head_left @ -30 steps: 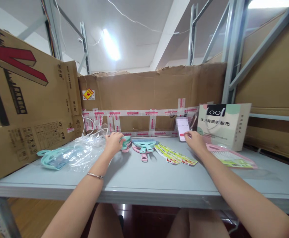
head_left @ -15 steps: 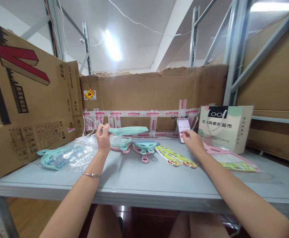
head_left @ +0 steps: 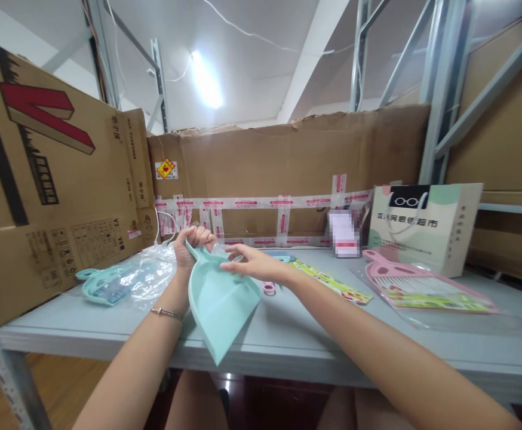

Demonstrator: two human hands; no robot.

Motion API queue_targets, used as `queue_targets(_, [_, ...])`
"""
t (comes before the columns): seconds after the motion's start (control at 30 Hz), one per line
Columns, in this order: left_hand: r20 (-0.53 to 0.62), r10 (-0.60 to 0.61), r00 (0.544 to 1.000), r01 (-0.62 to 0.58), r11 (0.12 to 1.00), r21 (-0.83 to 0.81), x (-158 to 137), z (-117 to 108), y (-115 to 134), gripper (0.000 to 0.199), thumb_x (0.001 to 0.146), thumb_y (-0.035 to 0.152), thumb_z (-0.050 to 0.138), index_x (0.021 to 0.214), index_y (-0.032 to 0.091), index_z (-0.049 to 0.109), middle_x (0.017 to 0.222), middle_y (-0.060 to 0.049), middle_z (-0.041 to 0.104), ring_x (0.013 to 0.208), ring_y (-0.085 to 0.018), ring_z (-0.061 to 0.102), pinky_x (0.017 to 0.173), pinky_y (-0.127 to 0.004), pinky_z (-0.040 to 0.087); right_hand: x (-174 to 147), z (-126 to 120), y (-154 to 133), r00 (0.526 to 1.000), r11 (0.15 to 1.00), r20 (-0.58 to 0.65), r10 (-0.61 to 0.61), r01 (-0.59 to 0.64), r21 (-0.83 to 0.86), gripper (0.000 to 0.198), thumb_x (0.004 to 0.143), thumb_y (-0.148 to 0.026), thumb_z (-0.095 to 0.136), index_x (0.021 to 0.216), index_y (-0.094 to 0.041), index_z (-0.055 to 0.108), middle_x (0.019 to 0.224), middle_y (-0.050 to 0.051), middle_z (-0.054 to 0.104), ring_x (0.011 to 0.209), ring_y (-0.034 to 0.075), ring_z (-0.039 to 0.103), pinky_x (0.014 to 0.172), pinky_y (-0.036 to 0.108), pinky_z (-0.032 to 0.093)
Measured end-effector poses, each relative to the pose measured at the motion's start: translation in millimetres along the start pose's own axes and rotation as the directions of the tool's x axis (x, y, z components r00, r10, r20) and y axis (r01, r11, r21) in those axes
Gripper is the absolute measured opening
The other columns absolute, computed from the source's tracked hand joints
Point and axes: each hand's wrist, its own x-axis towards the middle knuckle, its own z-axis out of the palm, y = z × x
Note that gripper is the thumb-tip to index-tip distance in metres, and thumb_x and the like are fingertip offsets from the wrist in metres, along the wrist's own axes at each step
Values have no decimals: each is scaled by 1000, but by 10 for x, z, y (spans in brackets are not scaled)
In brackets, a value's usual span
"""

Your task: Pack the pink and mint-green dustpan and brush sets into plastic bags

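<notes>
My left hand (head_left: 192, 246) is closed around the handle of a mint-green dustpan (head_left: 223, 304), whose pan tilts down toward me over the table's front edge. My right hand (head_left: 249, 263) reaches over the pan's upper right side, fingers apart; whether the fingertips touch it I cannot tell. Behind my right hand, the stack of small dustpans and brushes is mostly hidden; one pink handle loop (head_left: 269, 288) shows. Printed yellow-green cards (head_left: 332, 280) lie fanned right of it. At the left, a mint dustpan with a blue brush (head_left: 104, 286) lies by crumpled clear plastic bags (head_left: 156, 269).
A pink dustpan set (head_left: 426, 286) in clear wrap lies at the right, before a paper bag (head_left: 422, 227). A phone (head_left: 345, 233) leans at the back against a large cardboard box (head_left: 252, 161). Another carton (head_left: 59, 179) walls the left side of the grey table (head_left: 153, 328).
My left hand has turned the dustpan from edge-on to pan facing me, tip downward. My right hand has left the phone and moved left to the dustpan.
</notes>
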Motion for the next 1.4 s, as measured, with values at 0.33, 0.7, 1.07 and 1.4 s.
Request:
queue_targets(0.33, [-28, -314, 949, 315, 947, 64, 24, 94, -43, 16, 73, 33, 52, 65, 19, 50, 62, -1, 53, 63, -13, 57, 63, -29, 49, 116, -158, 332, 979, 998, -193, 65, -62, 24, 28, 65, -45, 66, 69, -18, 58, 60, -5, 51, 55, 9, 44, 52, 22, 35])
queue_targets(0.7, [110, -618, 779, 528, 739, 418, -80, 21, -161, 45, 67, 30, 71, 109, 16, 62, 93, -8, 69, 73, -17, 63, 65, -26, 49, 273, -329, 671, 848, 999, -530, 12, 16, 48, 27, 61, -45, 61, 61, -18, 54, 57, -3, 53, 56, 11, 46, 57, 25, 36])
queue_targets(1.07, [71, -570, 819, 512, 781, 358, -11, -71, -260, 44, 62, 28, 75, 103, 16, 65, 84, -6, 70, 69, -18, 64, 64, -27, 49, 272, -272, 684, 833, 994, -553, -12, 69, 83, 35, 61, -52, 61, 61, -18, 54, 54, -5, 48, 54, 10, 41, 55, 24, 33])
queue_targets(1.4, [-283, -352, 892, 331, 936, -120, 129, -82, -158, 22, 79, 24, 57, 98, 13, 62, 74, -5, 69, 72, -19, 66, 71, -30, 54, 251, -525, 736, 777, 967, -622, 92, -219, -130, 35, 84, -39, 36, 80, -17, 63, 62, 2, 60, 53, 12, 51, 55, 24, 40])
